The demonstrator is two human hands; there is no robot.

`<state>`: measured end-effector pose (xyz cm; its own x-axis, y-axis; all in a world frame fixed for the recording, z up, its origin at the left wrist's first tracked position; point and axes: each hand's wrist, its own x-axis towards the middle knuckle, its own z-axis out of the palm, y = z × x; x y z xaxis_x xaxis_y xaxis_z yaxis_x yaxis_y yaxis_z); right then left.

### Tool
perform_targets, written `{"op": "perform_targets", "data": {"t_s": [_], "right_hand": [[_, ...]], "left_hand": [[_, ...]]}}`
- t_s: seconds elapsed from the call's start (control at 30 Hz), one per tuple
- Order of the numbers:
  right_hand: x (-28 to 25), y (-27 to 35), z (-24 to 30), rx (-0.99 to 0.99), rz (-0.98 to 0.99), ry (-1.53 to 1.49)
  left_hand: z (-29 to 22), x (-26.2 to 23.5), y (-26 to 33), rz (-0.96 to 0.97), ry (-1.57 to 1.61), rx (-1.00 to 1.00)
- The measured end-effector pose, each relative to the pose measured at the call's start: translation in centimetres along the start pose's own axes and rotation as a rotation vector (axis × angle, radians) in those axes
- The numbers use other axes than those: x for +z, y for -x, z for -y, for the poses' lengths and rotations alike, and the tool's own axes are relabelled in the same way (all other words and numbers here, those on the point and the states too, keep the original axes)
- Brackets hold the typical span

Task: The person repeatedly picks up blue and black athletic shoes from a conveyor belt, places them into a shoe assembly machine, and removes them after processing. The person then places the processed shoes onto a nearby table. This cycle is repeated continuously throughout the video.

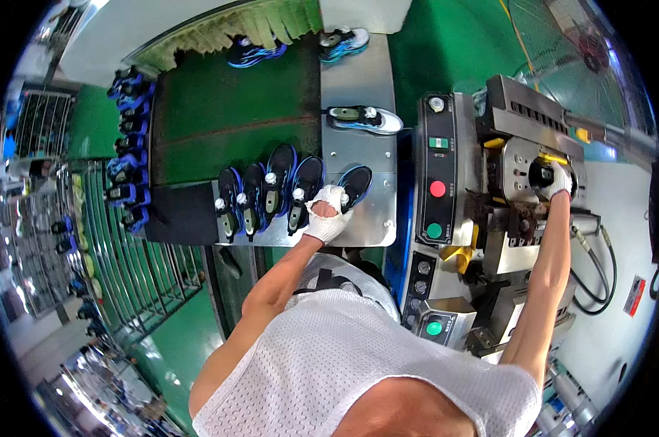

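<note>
My left hand (329, 216), in a white work glove, is closed around the heel end of a black shoe with a blue edge (357, 185) on the metal tabletop. Several similar black-and-blue shoes (274, 183) stand side by side just left of it, toes pointing away, with white wads and olive-grey inserts in them. My right arm reaches into the machine (515, 169) on the right. There my right hand (560, 180), also gloved, grips a dark shoe (540, 175) in the round opening, mostly hidden by the hand and machine parts.
A white-and-black shoe (366, 119) lies on the metal table (382, 189). Farther back, shoes sit by a fringed curtain (227, 35) over a green conveyor (234, 102). Several shoes (129, 146) line its left side. A button panel (437, 153) separates table and machine.
</note>
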<state>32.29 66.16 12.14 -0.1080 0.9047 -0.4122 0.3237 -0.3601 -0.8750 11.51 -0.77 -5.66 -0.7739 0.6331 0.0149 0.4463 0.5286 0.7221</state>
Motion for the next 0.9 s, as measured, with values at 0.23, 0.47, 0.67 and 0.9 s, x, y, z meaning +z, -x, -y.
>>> {"op": "perform_targets", "data": {"t_s": [0.23,0.47,0.67,0.9], "right_hand": [[12.9,32.0,-1.7,-0.772,-0.12,0.63],[14.3,37.0,-27.1,-0.652,-0.078,2.103],[18.8,40.5,-21.5,-0.481,-0.002,1.754],[28.4,48.1,-29.8,-0.128,0.284,0.949]], "left_hand": [[0.6,0.5,1.1,-0.084,-0.005,-0.13],[-1.6,-6.4,-2.1,0.279,0.263,-0.001],[12.9,-13.9,-12.9,-0.12,0.173,-0.028],[24.1,-20.4,-33.4,-0.303,-0.14,-0.09]]}}
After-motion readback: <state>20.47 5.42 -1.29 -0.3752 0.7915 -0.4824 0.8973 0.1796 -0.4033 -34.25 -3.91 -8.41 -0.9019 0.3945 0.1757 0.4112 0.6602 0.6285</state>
